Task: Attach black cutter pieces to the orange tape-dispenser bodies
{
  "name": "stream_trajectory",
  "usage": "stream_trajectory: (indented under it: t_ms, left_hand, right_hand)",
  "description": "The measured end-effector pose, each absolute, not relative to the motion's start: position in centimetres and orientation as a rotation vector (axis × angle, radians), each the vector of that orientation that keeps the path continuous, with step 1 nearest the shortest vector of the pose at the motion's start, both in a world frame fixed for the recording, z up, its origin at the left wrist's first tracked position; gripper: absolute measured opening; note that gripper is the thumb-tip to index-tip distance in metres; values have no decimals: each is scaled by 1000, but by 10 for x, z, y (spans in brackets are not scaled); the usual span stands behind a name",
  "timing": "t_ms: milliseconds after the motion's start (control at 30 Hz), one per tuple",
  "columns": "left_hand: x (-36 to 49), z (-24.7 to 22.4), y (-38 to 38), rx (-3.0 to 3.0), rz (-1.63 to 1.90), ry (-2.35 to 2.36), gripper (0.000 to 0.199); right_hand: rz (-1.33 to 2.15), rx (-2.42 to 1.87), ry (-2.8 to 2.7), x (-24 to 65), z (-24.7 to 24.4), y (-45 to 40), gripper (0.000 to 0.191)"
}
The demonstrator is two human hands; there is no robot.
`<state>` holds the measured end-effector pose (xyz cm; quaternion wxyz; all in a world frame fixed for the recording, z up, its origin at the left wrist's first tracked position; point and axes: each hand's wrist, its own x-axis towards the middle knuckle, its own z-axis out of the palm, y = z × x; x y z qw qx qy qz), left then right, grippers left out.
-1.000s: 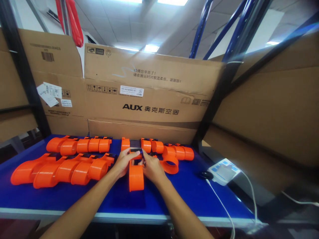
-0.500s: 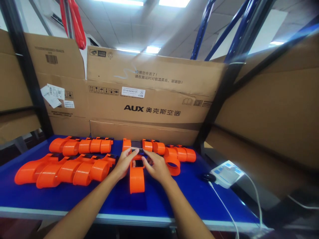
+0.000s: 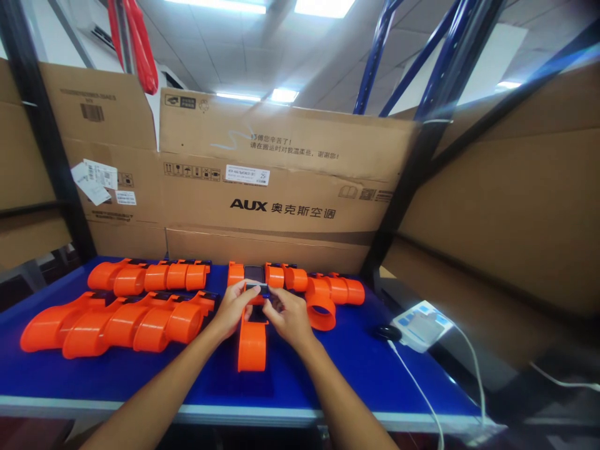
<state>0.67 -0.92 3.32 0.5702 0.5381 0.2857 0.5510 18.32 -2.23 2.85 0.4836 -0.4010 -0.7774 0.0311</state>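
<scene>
My left hand (image 3: 232,309) and my right hand (image 3: 291,314) meet at the middle of the blue table. Between their fingertips is a small dark rectangular piece with a silvery edge (image 3: 257,290), its exact kind unclear. The left thumb lies across its left end, while the right thumb and fingers close at its right side. Just below and nearer to me, an orange plastic ring (image 3: 252,347) stands on the table, its upper part partly covered by the hands. Directly behind the fingers is a dark grey flat-faced box (image 3: 254,274).
Two rows of orange rings with dark tops (image 3: 130,330) lie at left. More orange rings (image 3: 338,290) sit right of my hands. A white powered device (image 3: 422,326) with cables and a black oval object (image 3: 388,332) are farther right. Cardboard (image 3: 281,181) walls off the back.
The small dark piece is lifted and tilted so that its silvery edge shows more. The view has shifted slightly. Both hands stay at the same place, with the right fingers curled closer.
</scene>
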Motion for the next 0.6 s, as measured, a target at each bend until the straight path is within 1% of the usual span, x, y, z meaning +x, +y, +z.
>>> stream_trajectory:
  t_ms: [200,300,433,500,600]
  left_hand:
    - [7,33,-8,1299,1303,665,38]
    - [4,33,-8,1279,1302,639,39]
    - [-2,34,-5,1205,1268,572,43]
    - [-4,34,-4,1173,1294,586,44]
    - [-3,33,-2,1128,1337,626,45]
  right_hand:
    - [91,-909,-1881,180,32,-28,25]
    - [212,-907,-1846,182,39,-30,21]
    - [469,-978,-1559,192,46,-27,33]
    - [494,-1034,-1455,198,46,-24,33]
    - [489,-1114,-1519,200,42,-20,28]
